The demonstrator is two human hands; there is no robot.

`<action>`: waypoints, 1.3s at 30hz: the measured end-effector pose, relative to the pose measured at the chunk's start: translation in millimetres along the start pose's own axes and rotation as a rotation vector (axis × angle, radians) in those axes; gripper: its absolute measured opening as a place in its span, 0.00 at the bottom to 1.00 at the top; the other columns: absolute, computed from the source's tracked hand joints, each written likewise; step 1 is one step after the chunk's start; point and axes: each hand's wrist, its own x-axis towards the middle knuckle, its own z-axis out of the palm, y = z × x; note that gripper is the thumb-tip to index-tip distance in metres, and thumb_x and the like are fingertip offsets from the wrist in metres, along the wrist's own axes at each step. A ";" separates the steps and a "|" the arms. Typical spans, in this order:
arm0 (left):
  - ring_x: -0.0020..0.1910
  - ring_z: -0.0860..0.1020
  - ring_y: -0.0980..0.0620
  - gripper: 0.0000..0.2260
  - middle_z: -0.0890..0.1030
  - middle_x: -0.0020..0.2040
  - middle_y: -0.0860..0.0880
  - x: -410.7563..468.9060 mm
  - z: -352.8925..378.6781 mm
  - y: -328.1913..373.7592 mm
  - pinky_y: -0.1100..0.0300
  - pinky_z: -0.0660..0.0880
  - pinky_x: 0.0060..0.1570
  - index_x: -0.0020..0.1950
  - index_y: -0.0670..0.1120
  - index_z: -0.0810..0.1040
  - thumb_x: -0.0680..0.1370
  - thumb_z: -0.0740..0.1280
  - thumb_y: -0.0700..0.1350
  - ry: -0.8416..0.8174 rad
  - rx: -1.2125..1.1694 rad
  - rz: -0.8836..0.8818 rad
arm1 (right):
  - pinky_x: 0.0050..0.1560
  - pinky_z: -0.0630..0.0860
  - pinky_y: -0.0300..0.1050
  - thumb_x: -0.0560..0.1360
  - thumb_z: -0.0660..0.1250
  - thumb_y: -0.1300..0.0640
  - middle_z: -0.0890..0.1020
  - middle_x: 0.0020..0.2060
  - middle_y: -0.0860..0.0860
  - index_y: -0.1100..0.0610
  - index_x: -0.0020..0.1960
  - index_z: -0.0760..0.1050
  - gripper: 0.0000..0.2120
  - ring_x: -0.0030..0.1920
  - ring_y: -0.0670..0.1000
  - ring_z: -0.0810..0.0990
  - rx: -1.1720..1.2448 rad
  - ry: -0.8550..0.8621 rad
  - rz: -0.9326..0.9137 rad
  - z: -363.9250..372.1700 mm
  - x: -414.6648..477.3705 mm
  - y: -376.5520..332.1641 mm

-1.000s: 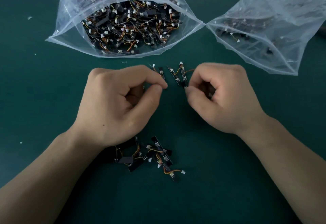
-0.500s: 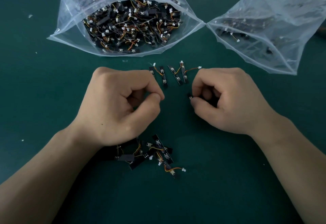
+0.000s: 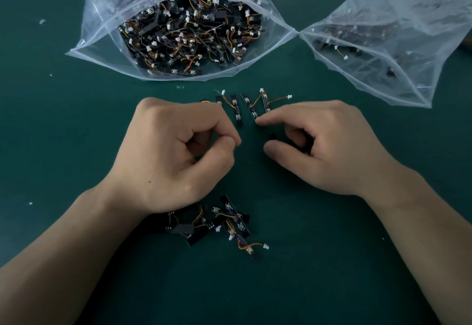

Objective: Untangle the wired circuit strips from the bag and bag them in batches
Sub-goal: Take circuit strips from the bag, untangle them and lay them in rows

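On the matte dark-green table [image 3: 332,260], my left hand [image 3: 176,153] is clenched, thumb pressed to forefinger. My right hand [image 3: 327,151] grips a slim black strip [image 3: 272,136] between thumb and curled fingers. Its forefinger touches the separated strips [image 3: 251,110] at 12 o'clock: flat black bars with orange-yellow wires and white plugs. A tangled heap [image 3: 229,222] lies at 6 o'clock by my left wrist. A crinkly clear full bag [image 3: 107,51] gapes at 11 o'clock, a sparser second bag [image 3: 408,30] at 2. Board markings are too small to read.
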 end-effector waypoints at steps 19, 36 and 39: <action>0.24 0.70 0.48 0.06 0.71 0.23 0.48 -0.5 -0.5 -1.8 0.68 0.63 0.28 0.39 0.43 0.84 0.73 0.69 0.35 0.005 0.001 0.018 | 0.38 0.67 0.37 0.71 0.74 0.45 0.74 0.36 0.42 0.48 0.57 0.82 0.16 0.37 0.43 0.74 0.088 -0.126 -0.107 -10.3 -2.7 16.1; 0.24 0.69 0.48 0.06 0.70 0.23 0.50 -1.7 0.9 -1.7 0.65 0.65 0.27 0.40 0.45 0.85 0.74 0.70 0.36 -0.032 0.048 0.067 | 0.39 0.68 0.42 0.75 0.75 0.50 0.72 0.37 0.47 0.56 0.57 0.83 0.14 0.36 0.46 0.72 0.107 0.078 -0.126 -9.7 -4.0 11.5; 0.25 0.70 0.48 0.06 0.70 0.23 0.50 -1.2 1.3 -2.0 0.66 0.65 0.28 0.40 0.45 0.85 0.73 0.70 0.36 -0.027 0.049 0.062 | 0.39 0.71 0.51 0.77 0.72 0.50 0.74 0.39 0.50 0.59 0.50 0.83 0.12 0.38 0.53 0.73 0.106 0.124 -0.263 -14.7 -8.9 0.0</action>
